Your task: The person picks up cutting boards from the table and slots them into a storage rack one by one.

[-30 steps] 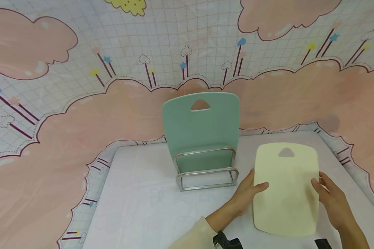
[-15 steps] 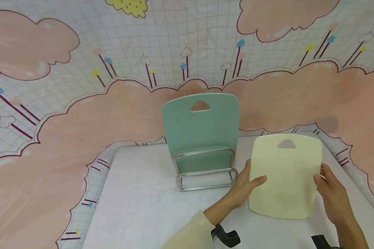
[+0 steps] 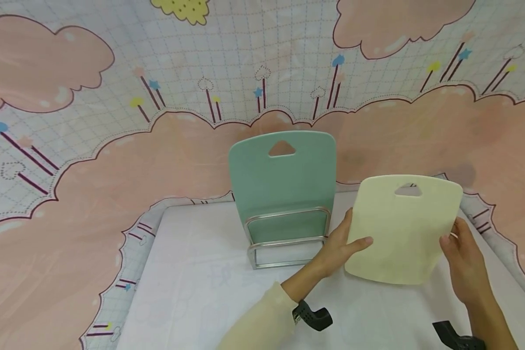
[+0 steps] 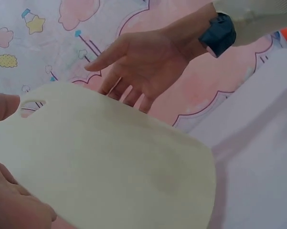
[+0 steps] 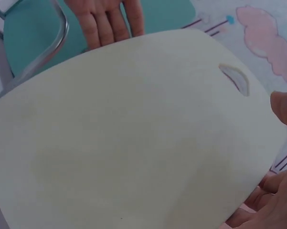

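A pale yellow cutting board (image 3: pixel 398 233) is raised off the table and tilted, its handle hole at the top. My left hand (image 3: pixel 337 245) holds its left edge, fingers behind and thumb over the front. At the right edge my right hand (image 3: pixel 463 267) holds the board with fingers behind it; in the left wrist view, the right hand's thumb stands apart from the front face. Just left of my left hand stands a metal wire rack (image 3: pixel 288 241), with a green cutting board (image 3: pixel 284 184) upright in its rear slot. The fingertips behind the yellow board are hidden.
The white table (image 3: pixel 188 272) extends left and in front of the rack. Behind it hangs a patterned cloth (image 3: pixel 179 150) in pink and pale blue. Dark wrist devices are strapped on both wrists.
The yellow board has been lifted up and away from me, and now leans more, its top shifting right. Both hands have risen with it. The rack and green board have stayed put.
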`<control>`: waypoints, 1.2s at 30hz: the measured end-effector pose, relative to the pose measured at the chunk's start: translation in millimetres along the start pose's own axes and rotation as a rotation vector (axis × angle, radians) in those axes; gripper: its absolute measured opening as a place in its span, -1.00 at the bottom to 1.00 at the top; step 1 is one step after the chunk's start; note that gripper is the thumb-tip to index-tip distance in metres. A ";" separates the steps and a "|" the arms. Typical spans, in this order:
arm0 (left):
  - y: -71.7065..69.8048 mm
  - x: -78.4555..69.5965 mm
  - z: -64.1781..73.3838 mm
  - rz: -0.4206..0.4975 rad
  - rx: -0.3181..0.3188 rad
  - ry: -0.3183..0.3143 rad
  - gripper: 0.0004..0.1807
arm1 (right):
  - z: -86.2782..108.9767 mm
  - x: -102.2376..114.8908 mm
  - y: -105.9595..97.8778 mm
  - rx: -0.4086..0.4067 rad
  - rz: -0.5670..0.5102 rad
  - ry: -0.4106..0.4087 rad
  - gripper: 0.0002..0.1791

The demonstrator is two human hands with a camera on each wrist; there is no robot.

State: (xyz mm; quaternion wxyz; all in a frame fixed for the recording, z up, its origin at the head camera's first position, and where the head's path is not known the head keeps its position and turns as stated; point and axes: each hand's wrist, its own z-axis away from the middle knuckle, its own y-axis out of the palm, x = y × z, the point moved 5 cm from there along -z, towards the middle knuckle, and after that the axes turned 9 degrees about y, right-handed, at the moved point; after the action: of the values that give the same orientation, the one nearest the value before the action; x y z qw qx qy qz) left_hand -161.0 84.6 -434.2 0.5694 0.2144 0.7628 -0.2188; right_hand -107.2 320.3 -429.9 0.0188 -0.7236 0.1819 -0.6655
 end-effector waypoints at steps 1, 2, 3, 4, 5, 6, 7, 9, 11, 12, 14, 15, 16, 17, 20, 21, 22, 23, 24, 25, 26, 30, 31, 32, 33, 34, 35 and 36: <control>-1.1 -1.3 -1.4 -0.001 -0.001 0.004 -0.03 | -0.6 2.4 0.7 -0.004 -0.036 -0.013 -0.41; -2.2 -2.5 -2.6 -0.003 -0.004 0.009 -0.03 | -1.6 5.5 1.7 -0.003 -0.082 -0.034 -0.40; -3.4 -4.0 -3.7 -0.010 -0.006 0.018 -0.03 | -2.8 8.6 2.4 -0.003 -0.116 -0.055 -0.38; -4.7 -5.6 -4.7 -0.015 -0.008 0.026 -0.02 | -4.2 11.6 3.3 0.004 -0.171 -0.075 -0.37; -6.1 -7.3 -5.4 -0.020 -0.010 0.036 -0.01 | -5.6 15.2 4.4 0.008 -0.208 -0.094 -0.36; -7.8 -8.5 -5.9 -0.027 -0.015 0.037 0.00 | -7.2 18.5 5.8 0.024 -0.268 -0.115 -0.35; -10.0 -10.0 -6.3 -0.032 -0.019 0.048 0.00 | -9.1 21.5 7.6 0.040 -0.305 -0.143 -0.34; -14.2 -13.2 -7.3 -0.037 -0.027 0.078 0.01 | -13.1 26.9 11.2 0.066 -0.367 -0.183 -0.33; -18.1 -15.2 -8.4 -0.038 -0.033 0.105 0.00 | -17.0 31.9 14.6 0.087 -0.425 -0.221 -0.34; -20.0 -15.9 -8.6 -0.040 -0.036 0.112 0.00 | -18.9 33.8 16.5 0.099 -0.458 -0.236 -0.35; -23.4 -17.1 -9.0 -0.041 -0.042 0.127 -0.01 | -22.4 37.1 20.3 0.111 -0.507 -0.244 -0.36; -25.2 -17.4 -9.1 -0.047 -0.048 0.137 -0.01 | -24.2 38.4 22.1 0.112 -0.517 -0.242 -0.35; -26.9 -18.0 -9.1 -0.047 -0.052 0.148 -0.01 | -25.5 39.9 23.8 0.117 -0.518 -0.244 -0.34; -28.8 -18.5 -8.9 -0.056 -0.059 0.158 -0.01 | -26.8 41.4 25.8 0.125 -0.521 -0.245 -0.32; -34.8 -21.2 -7.3 -0.074 -0.078 0.198 -0.01 | -29.8 44.8 32.4 0.145 -0.509 -0.240 -0.27; -36.7 -22.0 -6.6 -0.078 -0.083 0.206 -0.01 | -30.8 45.2 34.7 0.149 -0.512 -0.236 -0.25; -38.5 -22.7 -5.5 -0.082 -0.086 0.214 -0.01 | -31.2 45.6 36.9 0.156 -0.517 -0.235 -0.24; -40.1 -22.8 -4.3 -0.090 -0.089 0.216 0.00 | -31.5 45.9 39.4 0.164 -0.530 -0.239 -0.24; -41.7 -22.9 -2.9 -0.095 -0.090 0.220 0.00 | -31.8 45.8 41.8 0.166 -0.539 -0.239 -0.24; -43.3 -22.8 -1.3 -0.109 -0.096 0.221 0.00 | -31.9 45.7 44.2 0.171 -0.548 -0.241 -0.25; -44.7 -22.4 0.4 -0.129 -0.098 0.223 0.01 | -32.0 45.4 46.7 0.180 -0.562 -0.244 -0.25; -49.7 -20.4 6.9 -0.203 -0.111 0.234 0.02 | -31.4 45.4 56.2 0.227 -0.595 -0.257 -0.26; -51.0 -20.7 8.7 -0.218 -0.114 0.240 0.02 | -31.3 45.8 58.6 0.241 -0.601 -0.260 -0.27; -52.1 -21.1 10.6 -0.231 -0.115 0.246 0.02 | -31.0 46.5 60.7 0.255 -0.605 -0.271 -0.27; -53.1 -22.0 12.4 -0.244 -0.115 0.253 0.02 | -30.8 47.0 62.5 0.266 -0.606 -0.277 -0.28; -54.0 -23.0 14.2 -0.254 -0.117 0.261 0.03 | -30.6 46.7 63.9 0.263 -0.607 -0.271 -0.29; -55.0 -23.6 16.0 -0.266 -0.122 0.267 0.03 | -30.4 47.2 65.5 0.268 -0.605 -0.275 -0.29; -56.1 -24.4 17.9 -0.273 -0.127 0.270 0.04 | -30.7 47.0 67.1 0.269 -0.604 -0.267 -0.29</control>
State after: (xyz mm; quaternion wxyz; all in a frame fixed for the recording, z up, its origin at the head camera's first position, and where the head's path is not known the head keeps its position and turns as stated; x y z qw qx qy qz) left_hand -173.1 26.8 -410.3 0.4395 0.1001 0.8665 -0.2145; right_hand -150.8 250.7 -399.5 -0.0602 -0.8163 -0.1338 -0.5586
